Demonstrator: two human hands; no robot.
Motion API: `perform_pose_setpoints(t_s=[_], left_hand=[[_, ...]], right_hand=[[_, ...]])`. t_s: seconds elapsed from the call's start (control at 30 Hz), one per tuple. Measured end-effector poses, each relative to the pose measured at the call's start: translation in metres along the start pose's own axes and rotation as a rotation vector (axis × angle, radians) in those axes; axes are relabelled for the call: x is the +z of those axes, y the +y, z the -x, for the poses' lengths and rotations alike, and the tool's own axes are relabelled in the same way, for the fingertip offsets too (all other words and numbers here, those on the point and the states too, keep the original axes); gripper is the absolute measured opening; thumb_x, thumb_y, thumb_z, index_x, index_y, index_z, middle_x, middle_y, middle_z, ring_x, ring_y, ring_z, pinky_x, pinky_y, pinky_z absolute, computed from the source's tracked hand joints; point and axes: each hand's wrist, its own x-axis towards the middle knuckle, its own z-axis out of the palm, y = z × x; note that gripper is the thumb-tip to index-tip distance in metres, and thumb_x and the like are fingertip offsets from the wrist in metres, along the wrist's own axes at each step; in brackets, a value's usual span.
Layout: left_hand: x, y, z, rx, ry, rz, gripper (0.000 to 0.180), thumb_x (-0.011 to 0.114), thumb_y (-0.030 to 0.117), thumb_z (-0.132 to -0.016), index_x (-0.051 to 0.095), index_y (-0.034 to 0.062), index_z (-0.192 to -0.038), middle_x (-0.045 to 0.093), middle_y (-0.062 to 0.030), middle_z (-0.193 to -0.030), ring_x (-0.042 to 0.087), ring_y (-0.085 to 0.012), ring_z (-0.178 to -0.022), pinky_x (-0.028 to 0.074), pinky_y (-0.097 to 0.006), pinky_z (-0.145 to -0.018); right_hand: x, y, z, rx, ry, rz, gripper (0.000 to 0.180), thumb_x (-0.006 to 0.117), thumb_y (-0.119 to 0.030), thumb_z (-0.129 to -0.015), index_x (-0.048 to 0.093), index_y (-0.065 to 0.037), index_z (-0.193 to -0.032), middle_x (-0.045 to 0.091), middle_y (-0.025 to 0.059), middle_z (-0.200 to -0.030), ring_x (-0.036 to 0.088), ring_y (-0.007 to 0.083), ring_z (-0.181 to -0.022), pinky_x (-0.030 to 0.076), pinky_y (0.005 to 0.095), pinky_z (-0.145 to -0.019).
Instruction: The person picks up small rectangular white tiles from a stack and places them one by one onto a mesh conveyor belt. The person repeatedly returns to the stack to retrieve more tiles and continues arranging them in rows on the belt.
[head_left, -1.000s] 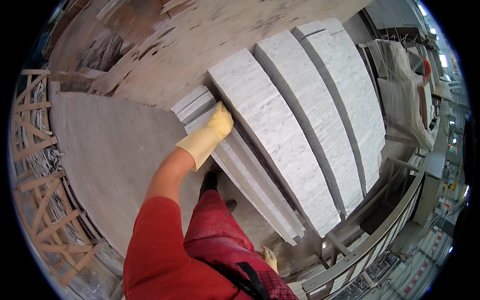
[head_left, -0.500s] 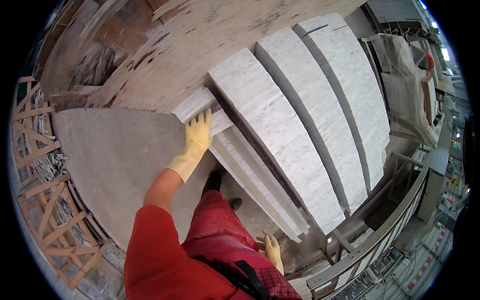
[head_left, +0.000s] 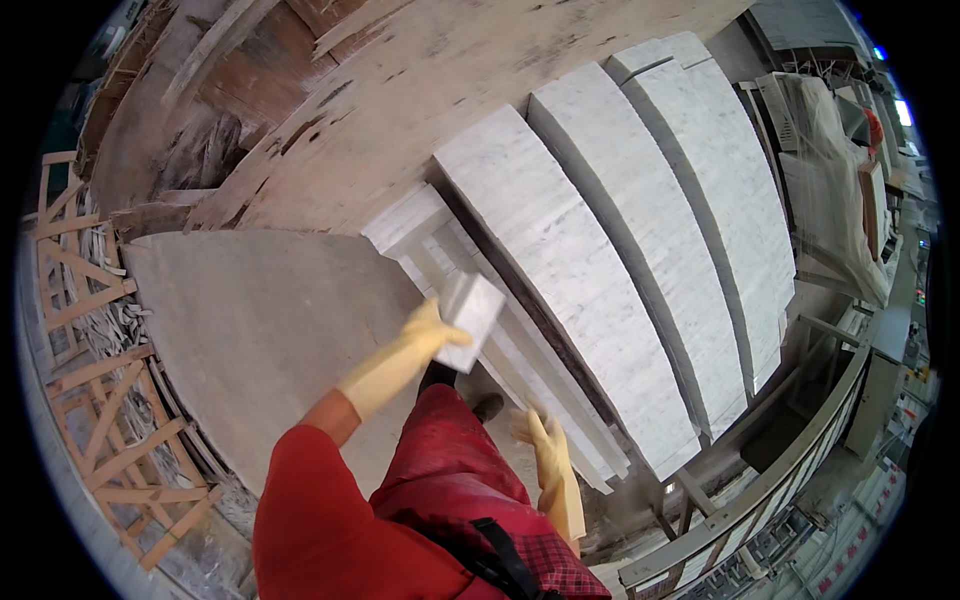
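My left hand [head_left: 430, 328], in a pale yellow rubber glove, is closed on a small white marble block [head_left: 478, 315], thumb along its near side. The block is tilted and raised above long marble strips [head_left: 545, 390] that lie side by side. A short marble piece [head_left: 408, 220] sits at the far end of those strips. My right hand [head_left: 546, 442], gloved alike, is held near my leg with its fingers apart and slightly blurred. Nothing shows in it.
Three rows of thick white marble slabs [head_left: 580, 285] stand right of the strips. A tall plywood sheet [head_left: 400, 110] rises behind. Wooden crate frames [head_left: 125, 470] line the left, beside a concrete floor [head_left: 270, 320]. A metal rail [head_left: 750, 510] curves at lower right.
My left hand has lifted the marble block off the far end of the strips and drawn it toward me. My right hand has risen and come forward.
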Motion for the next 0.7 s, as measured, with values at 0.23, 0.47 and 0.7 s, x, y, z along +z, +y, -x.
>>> perform_pose_setpoints(t_s=[0.23,0.47,0.7], left_hand=[[0.076,-0.01,0.138,-0.173,-0.452,0.284,0.1,0.098,0.022,-0.065,0.051,0.0022,-0.152,0.069,-0.0217,-0.135,0.068,-0.0326,-0.122,0.053,-0.043,-0.105],[0.054,0.055,0.163,-0.104,-0.608,-0.129,0.097,0.082,0.064,-0.085,0.049,0.0109,-0.16,0.067,-0.0187,-0.141,0.068,-0.0296,-0.121,0.055,-0.04,-0.1],[-0.06,0.096,0.01,0.343,0.356,-0.567,0.069,0.078,0.054,-0.089,0.061,0.0124,-0.141,0.072,-0.0179,-0.127,0.07,-0.0322,-0.108,0.056,-0.046,-0.093]], right_hand=[[0.035,-0.007,-0.01,-0.061,-0.077,-0.474,0.068,0.067,-0.035,-0.106,0.039,-0.006,-0.16,0.058,0.015,-0.148,0.061,0.0286,-0.132,0.051,0.042,-0.111],[0.026,-0.007,0.02,0.15,-0.066,-0.837,0.084,0.066,-0.068,-0.092,0.058,-0.007,-0.15,0.069,0.0197,-0.138,0.068,0.0395,-0.122,0.054,0.0543,-0.108],[0.029,0.002,0.028,0.086,-0.002,-0.9,0.084,0.064,-0.074,-0.09,0.061,-0.013,-0.147,0.072,0.0157,-0.125,0.07,0.0371,-0.11,0.059,0.0548,-0.095]])
